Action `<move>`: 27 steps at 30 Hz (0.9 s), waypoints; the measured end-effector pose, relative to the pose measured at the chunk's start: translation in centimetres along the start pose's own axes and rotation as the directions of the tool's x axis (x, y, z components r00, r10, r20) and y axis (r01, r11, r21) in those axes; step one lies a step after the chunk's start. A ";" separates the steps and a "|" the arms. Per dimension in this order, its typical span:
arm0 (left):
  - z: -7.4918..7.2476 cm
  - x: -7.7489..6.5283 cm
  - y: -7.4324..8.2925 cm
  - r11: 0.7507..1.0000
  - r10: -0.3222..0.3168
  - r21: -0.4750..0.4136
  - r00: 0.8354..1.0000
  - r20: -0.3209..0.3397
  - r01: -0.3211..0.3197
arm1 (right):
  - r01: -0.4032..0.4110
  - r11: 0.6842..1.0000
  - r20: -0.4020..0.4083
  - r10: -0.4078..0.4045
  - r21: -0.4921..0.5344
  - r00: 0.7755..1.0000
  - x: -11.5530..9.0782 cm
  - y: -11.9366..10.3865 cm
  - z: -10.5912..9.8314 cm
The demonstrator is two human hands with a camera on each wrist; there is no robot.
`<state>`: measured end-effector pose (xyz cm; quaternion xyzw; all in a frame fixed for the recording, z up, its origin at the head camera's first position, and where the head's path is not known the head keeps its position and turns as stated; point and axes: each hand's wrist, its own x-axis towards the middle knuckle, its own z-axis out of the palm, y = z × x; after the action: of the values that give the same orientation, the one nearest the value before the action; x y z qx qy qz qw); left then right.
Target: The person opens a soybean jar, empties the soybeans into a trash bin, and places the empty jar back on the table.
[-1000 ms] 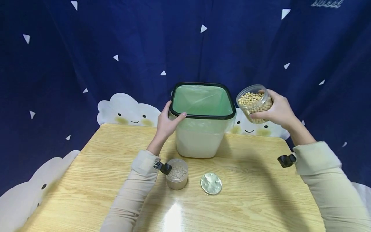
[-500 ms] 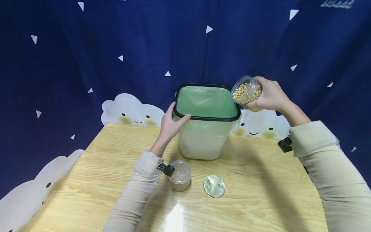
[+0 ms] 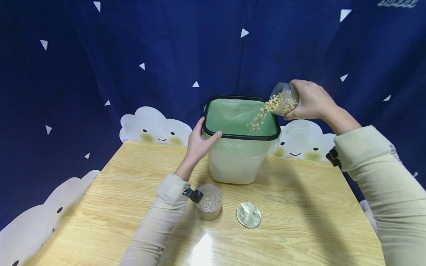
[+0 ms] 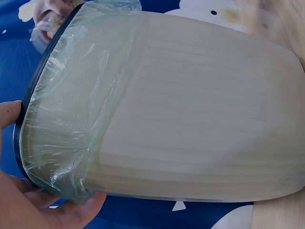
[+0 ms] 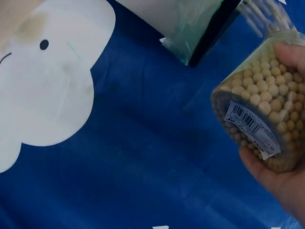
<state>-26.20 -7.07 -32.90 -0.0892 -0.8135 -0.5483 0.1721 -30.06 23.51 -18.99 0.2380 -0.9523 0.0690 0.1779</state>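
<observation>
My right hand (image 3: 313, 99) grips a clear plastic jar (image 3: 288, 96) of soybeans, tilted with its mouth toward the trash bin (image 3: 233, 164). A stream of soybeans (image 3: 257, 120) falls from the jar into the bin. In the right wrist view the jar's base shows a barcode label (image 5: 253, 128), and many beans still fill it. My left hand (image 3: 198, 143) holds the bin's black rim at its front left corner, thumb at the rim and fingers along the outside. A green plastic bag (image 4: 90, 90) lines the bin and folds over its outer wall.
On the wooden table (image 3: 139, 192), a second clear jar (image 3: 209, 212) with pale contents stands open near my left wrist. To its right lies a round silvery lid (image 3: 249, 215). A dark blue curtain (image 3: 166, 44) with white clouds hangs behind the table.
My right hand has risen and moved left to the bin's right edge, tipping the jar further. Soybeans now pour out. My left hand stays at the rim; the head view has shifted slightly.
</observation>
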 end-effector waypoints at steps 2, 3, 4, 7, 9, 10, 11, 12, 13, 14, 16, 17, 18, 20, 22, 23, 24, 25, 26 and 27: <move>0.0 0.0 0.0 1.000 0.005 -0.002 1.000 -0.003 -0.005 | 0.014 1.000 -0.004 -0.014 -0.008 1.000 0.1 0.0 -0.2; 0.0 0.0 0.0 1.000 0.007 -0.002 1.000 -0.005 -0.007 | 0.020 1.000 -0.005 -0.020 -0.011 1.000 0.2 -0.1 -0.3; 0.0 0.0 0.0 1.000 0.007 0.000 1.000 -0.006 -0.007 | 0.025 1.000 -0.006 -0.025 -0.016 1.000 0.3 -0.1 -0.4; 0.1 0.0 0.0 1.000 0.006 0.000 1.000 -0.003 -0.006 | 0.037 0.999 -0.002 -0.037 -0.028 0.999 0.5 -0.3 -0.8; 0.1 0.0 0.0 1.000 0.006 -0.001 1.000 -0.001 -0.006 | 0.041 0.999 0.003 -0.041 -0.031 0.999 0.7 -0.5 -1.2; 0.1 0.0 0.0 1.000 0.007 0.000 1.000 0.000 -0.007 | 0.044 0.999 0.004 -0.044 -0.032 0.999 0.8 -0.6 -1.3; 0.1 0.0 0.0 1.000 0.007 0.001 1.000 0.000 -0.007 | 0.048 0.998 0.005 -0.048 -0.033 0.999 0.9 -0.7 -1.5; 0.1 0.0 0.0 1.000 0.010 0.003 1.000 -0.001 -0.010 | 0.050 0.998 0.005 -0.050 -0.036 0.999 1.0 -0.7 -1.6; 0.0 0.0 0.0 1.000 0.011 0.003 1.000 -0.001 -0.011 | 0.055 0.998 0.003 -0.055 -0.039 0.998 1.1 -0.8 -1.8; 0.0 0.0 0.0 1.000 0.013 0.004 1.000 -0.002 -0.013 | 0.060 0.997 0.001 -0.060 -0.041 0.998 1.1 -0.8 -1.9; 0.0 0.0 0.0 1.000 0.014 0.004 1.000 -0.003 -0.014 | 0.071 0.996 -0.005 -0.071 -0.051 0.997 1.3 -0.9 -2.1; 0.0 0.0 0.0 1.000 0.014 0.004 1.000 -0.003 -0.014 | 0.074 0.996 -0.007 -0.075 -0.055 0.997 1.3 -0.9 -2.3; 0.1 0.0 0.0 1.000 0.014 0.003 1.000 -0.003 -0.014 | 0.077 0.995 -0.008 -0.078 -0.060 0.997 1.4 -0.9 -2.4; 0.1 0.0 0.0 1.000 0.011 0.002 1.000 -0.002 -0.011 | 0.081 0.995 -0.006 -0.082 -0.065 0.997 1.4 -1.0 -2.6; 0.1 0.0 0.0 1.000 0.009 0.001 1.000 -0.001 -0.009 | 0.084 0.994 -0.004 -0.085 -0.067 0.996 1.5 -1.1 -2.7; 0.0 -0.1 0.0 1.000 0.008 0.001 1.000 -0.001 -0.008 | 0.084 0.994 -0.004 -0.084 -0.067 0.996 1.5 -1.1 -2.8; 0.0 -0.1 0.0 1.000 0.008 0.001 1.000 0.000 -0.008 | 0.083 0.994 -0.003 -0.084 -0.067 0.996 1.4 -1.1 -2.8; 0.0 -0.1 0.1 1.000 0.008 0.001 1.000 0.000 -0.008 | 0.084 0.994 -0.002 -0.084 -0.068 0.996 1.4 -1.2 -2.9; 0.0 -0.1 0.1 1.000 0.008 0.001 1.000 0.000 -0.008 | 0.083 0.994 0.000 -0.083 -0.069 0.997 1.4 -1.2 -2.9; 0.0 -0.1 0.1 1.000 0.008 0.002 1.000 0.001 -0.008 | 0.082 0.994 0.001 -0.082 -0.071 0.997 1.4 -1.2 -2.9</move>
<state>-26.11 -7.01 -32.85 -0.0926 -0.8137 -0.5469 0.1739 -29.70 22.47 -15.75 0.2706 -0.9434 0.0282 0.1898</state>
